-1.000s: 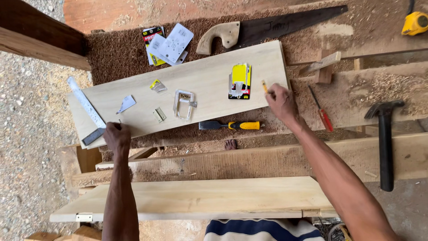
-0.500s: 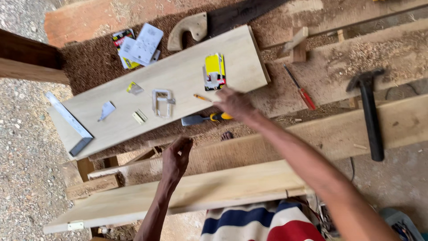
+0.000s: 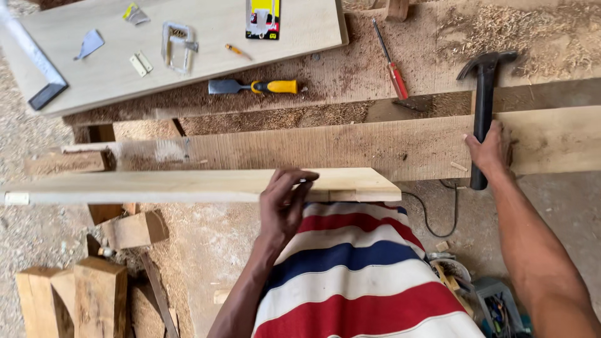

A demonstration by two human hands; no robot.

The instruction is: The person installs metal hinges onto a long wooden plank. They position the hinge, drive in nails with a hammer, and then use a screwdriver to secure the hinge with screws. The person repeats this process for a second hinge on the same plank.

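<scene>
My right hand [image 3: 491, 150] closes around the handle of a black claw hammer [image 3: 484, 94], which lies across the rough brown plank [image 3: 325, 147]. My left hand [image 3: 283, 205] is at the near edge of a pale planed plank [image 3: 156, 186], just above my striped shirt. Its fingers are bent together with a small dark thing at their tips; whether it grips that, I cannot tell. A chisel with a yellow handle [image 3: 253, 86] and a red screwdriver [image 3: 391, 62] lie on the sawdust-covered bench beyond.
A wide pale board [image 3: 206, 56] at the top carries a try square [image 3: 34, 69], small hinges [image 3: 140, 62], a metal handle [image 3: 175, 45], a pencil [image 3: 238, 51] and a yellow card pack [image 3: 263, 17]. Wood blocks [image 3: 94, 294] stand lower left. A black cable [image 3: 432, 209] hangs lower right.
The view has dropped toward me. My right hand left the pencil on the pale board and went right to the hammer. My left hand came back to the near plank's edge and curled.
</scene>
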